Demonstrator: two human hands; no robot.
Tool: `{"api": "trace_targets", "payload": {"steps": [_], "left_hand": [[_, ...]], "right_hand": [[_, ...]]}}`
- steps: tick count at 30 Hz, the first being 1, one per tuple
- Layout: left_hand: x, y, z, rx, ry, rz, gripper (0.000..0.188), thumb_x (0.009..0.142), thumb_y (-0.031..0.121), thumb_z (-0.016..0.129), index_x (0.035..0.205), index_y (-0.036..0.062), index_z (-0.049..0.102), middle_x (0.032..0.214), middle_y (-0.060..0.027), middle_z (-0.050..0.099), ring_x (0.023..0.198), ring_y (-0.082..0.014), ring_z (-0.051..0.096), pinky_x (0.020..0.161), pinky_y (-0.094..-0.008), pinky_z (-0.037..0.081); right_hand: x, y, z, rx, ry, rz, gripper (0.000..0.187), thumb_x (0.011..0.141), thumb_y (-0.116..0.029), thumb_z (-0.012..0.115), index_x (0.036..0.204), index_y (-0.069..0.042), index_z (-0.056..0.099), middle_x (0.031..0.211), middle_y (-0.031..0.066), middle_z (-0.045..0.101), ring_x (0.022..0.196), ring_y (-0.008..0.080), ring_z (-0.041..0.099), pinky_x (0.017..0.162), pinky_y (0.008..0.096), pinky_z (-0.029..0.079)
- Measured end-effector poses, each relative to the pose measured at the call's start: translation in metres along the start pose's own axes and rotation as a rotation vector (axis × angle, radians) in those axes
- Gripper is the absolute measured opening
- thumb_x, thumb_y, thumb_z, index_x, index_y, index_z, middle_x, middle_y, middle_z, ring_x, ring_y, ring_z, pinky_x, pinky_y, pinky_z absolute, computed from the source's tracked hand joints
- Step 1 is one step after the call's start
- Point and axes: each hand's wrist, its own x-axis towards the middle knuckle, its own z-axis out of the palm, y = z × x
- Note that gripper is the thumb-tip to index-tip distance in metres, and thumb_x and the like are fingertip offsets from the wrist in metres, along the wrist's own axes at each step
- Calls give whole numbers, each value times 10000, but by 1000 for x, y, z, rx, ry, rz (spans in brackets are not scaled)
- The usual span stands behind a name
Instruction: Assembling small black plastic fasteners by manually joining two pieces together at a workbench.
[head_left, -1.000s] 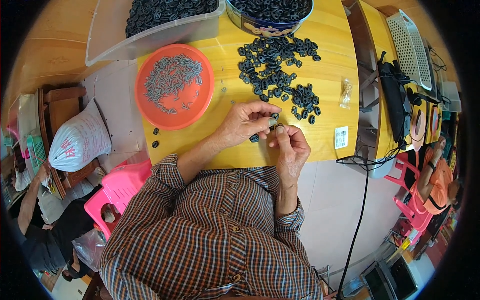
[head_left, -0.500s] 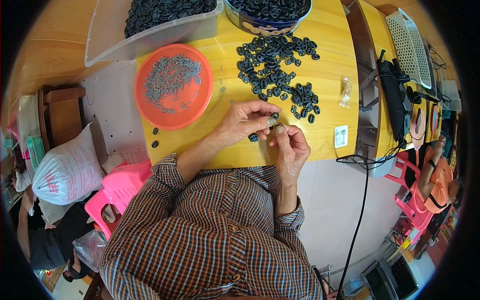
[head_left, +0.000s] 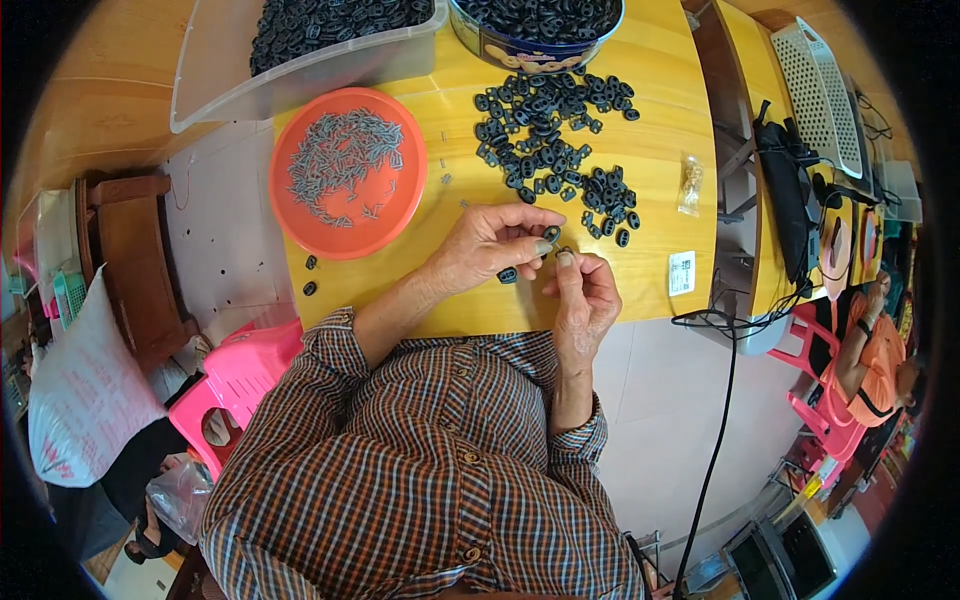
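Observation:
Above the near edge of the yellow table, my left hand point(head_left: 490, 248) pinches a small black oval plastic part point(head_left: 551, 234) between thumb and fingers. Close beside it, my right hand point(head_left: 584, 292) is closed, thumb pressed on the fingers. A tiny dark bit shows at its thumb tip, too small to name. Under my left hand lies another black oval part point(head_left: 508, 275). A loose pile of such two-holed parts point(head_left: 540, 150) spreads beyond my hands. To the left, an orange-red plate point(head_left: 350, 235) holds many short grey metal pins point(head_left: 345, 150).
A clear plastic bin point(head_left: 300, 85) and a round blue tin point(head_left: 530, 55), both full of black parts, stand at the back. A small clear packet point(head_left: 691, 185) and a white label point(head_left: 682, 273) lie right. A pink chair point(head_left: 250, 365) and a person with a white sack point(head_left: 90, 390) are left.
My hands have hardly moved; both keep their pinch. At the left, the white sack has swung down and further left alongside the other person.

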Motion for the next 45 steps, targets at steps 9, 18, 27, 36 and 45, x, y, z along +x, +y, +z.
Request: {"api": "trace_targets", "payload": {"steps": [9,18,27,36,45], "left_hand": [[0,-2,0,41,-13,-10,313,847,-15,603,1159,13,601,836,-22,597,631,-80,601,585,-205,501],[0,0,0,57,-26,5,310,848,-16,597,1156,19,607,801,-8,581,626,-73,598,587,-197,493],[0,-3,-1,40,-48,-3,303,846,-6,606,1148,22,611,801,-7,583,645,-69,591,591,-194,493],[0,-2,-2,56,-70,-17,301,847,11,617,1148,23,612,849,-5,577,676,-67,587,623,-201,514],[0,2,-5,101,-115,-11,275,856,-11,594,1128,18,622,897,-17,602,692,-72,603,631,-198,508]], "right_hand": [[1,1,-3,3,11,30,148,880,-135,628,842,2,589,698,15,579,551,58,496,517,183,413],[1,1,-3,35,15,22,144,874,-127,631,842,7,593,683,21,579,545,58,495,512,181,420],[1,-1,-1,5,21,39,133,875,-113,620,843,14,594,691,31,590,544,60,499,514,181,424],[1,0,-1,32,-1,73,149,883,-127,614,841,15,598,703,48,616,539,64,499,510,181,409],[0,-2,-2,36,-12,67,131,884,-109,611,823,6,595,697,43,614,533,65,495,508,181,399]]}}
